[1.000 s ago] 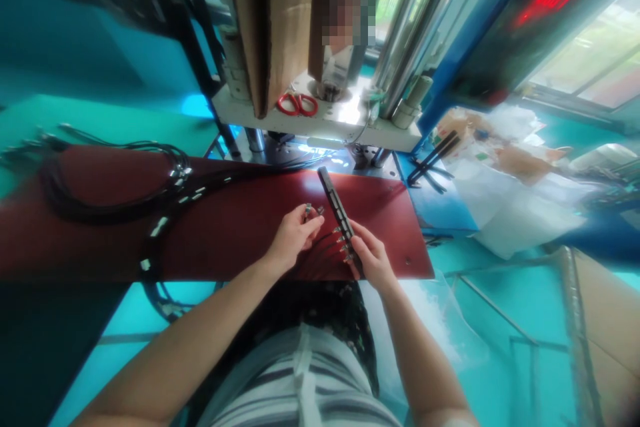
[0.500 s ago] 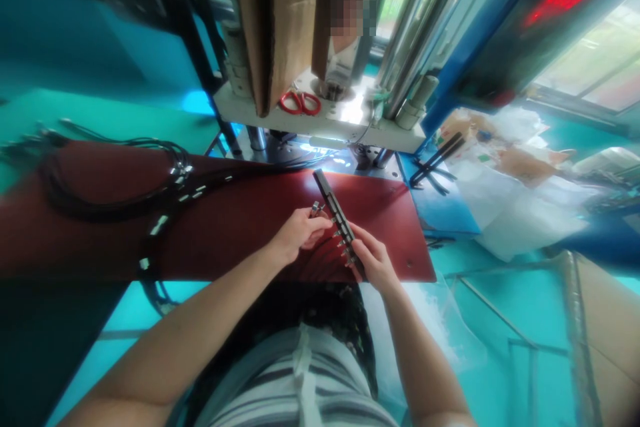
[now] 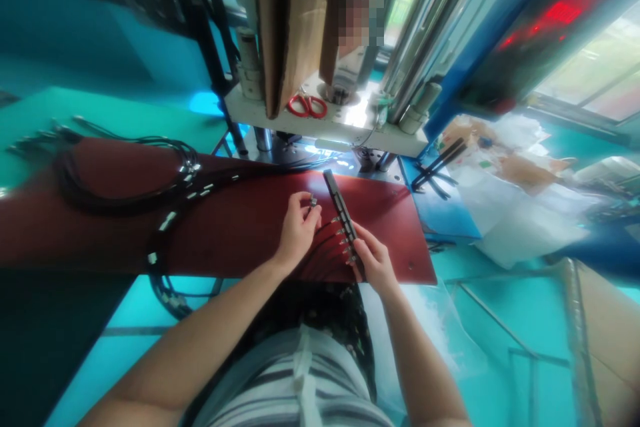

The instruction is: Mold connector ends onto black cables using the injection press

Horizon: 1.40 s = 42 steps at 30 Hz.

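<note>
My right hand point(image 3: 373, 257) grips the near end of a long dark slotted bar point(image 3: 331, 188), which slants up and away over the red-brown board. Several small metal cable connectors point(image 3: 343, 241) sit along the bar's left side, their thin black cables point(image 3: 323, 243) trailing left. Just left of the bar, apart from it, my left hand point(image 3: 296, 230) pinches a small metal connector point(image 3: 313, 201) between thumb and fingers. Whatever lies inside the left palm is hidden.
Bundled black cables point(image 3: 165, 221) lie across the left of the board point(image 3: 250, 213). Behind stands a press with a pale plate point(image 3: 350, 130) bearing red-handled scissors point(image 3: 307, 105). A person is beyond it. Plastic bags point(image 3: 510, 193) are at right, a cardboard box point(image 3: 607, 333) at lower right.
My left hand has drawn back from the bar, up and slightly left, with its thumb and fingers now raised around the small connector. My right hand still holds the bar in about the same place.
</note>
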Tool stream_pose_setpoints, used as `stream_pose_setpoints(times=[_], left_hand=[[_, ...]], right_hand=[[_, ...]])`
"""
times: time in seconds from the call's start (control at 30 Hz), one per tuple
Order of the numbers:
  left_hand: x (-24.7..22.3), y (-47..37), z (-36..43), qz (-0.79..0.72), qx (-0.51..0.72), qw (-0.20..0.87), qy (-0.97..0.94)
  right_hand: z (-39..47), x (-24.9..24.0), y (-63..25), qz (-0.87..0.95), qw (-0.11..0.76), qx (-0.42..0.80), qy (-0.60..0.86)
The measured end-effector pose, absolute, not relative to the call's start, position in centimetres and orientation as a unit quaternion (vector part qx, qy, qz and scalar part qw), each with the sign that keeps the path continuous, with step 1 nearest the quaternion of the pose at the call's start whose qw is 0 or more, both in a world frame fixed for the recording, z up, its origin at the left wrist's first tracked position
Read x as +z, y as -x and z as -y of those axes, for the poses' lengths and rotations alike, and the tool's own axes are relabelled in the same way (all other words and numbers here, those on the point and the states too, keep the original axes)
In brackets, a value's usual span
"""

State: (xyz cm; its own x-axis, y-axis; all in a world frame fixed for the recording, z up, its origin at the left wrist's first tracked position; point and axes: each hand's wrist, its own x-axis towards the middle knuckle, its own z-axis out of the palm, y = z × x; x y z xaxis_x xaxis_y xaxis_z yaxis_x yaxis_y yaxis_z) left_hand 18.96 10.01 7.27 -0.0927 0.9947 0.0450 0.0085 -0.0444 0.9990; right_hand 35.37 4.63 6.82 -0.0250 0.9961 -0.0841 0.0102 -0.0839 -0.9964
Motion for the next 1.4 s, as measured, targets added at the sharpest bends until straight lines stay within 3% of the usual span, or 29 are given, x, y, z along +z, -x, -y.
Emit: stream_pose_setpoints(times=[0.2, 0.43, 0.67, 0.9, 1.07, 1.23, 1.4], left_hand=[[7.9, -18.6, -10.1, -0.509, 0.443, 0.531, -0.512], [10.1, -19.0, -10.1, -0.512, 0.388, 0.645, -0.415], [9.7, -18.8, -10.5, -0.509, 0.378, 0.642, -0.432], [8.6, -18.3, -10.9, -0.525, 0.392, 0.556, -0.512], [8.6, -17.2, -11.3, -0.469, 0.399, 0.562, -0.553], [9.0, -15.6, -12.2, -0.419, 0.51, 0.659, -0.362], [9.3, -15.7, -12.2, -0.36, 0.462, 0.794, -0.162]], right_hand=[[-4.7, 6.8, -35.7, 0.486, 0.46, 0.553, 0.496], [-4.8, 6.7, -36.0, 0.497, 0.44, 0.568, 0.486], [-4.8, 6.9, -36.0, 0.51, 0.425, 0.548, 0.508], [-4.8, 7.0, -35.4, 0.594, 0.378, 0.479, 0.524], [-4.8, 6.9, -35.5, 0.542, 0.409, 0.511, 0.526], [-4.9, 6.5, -35.9, 0.491, 0.432, 0.552, 0.517], [-5.0, 6.8, -35.9, 0.491, 0.421, 0.557, 0.521]])
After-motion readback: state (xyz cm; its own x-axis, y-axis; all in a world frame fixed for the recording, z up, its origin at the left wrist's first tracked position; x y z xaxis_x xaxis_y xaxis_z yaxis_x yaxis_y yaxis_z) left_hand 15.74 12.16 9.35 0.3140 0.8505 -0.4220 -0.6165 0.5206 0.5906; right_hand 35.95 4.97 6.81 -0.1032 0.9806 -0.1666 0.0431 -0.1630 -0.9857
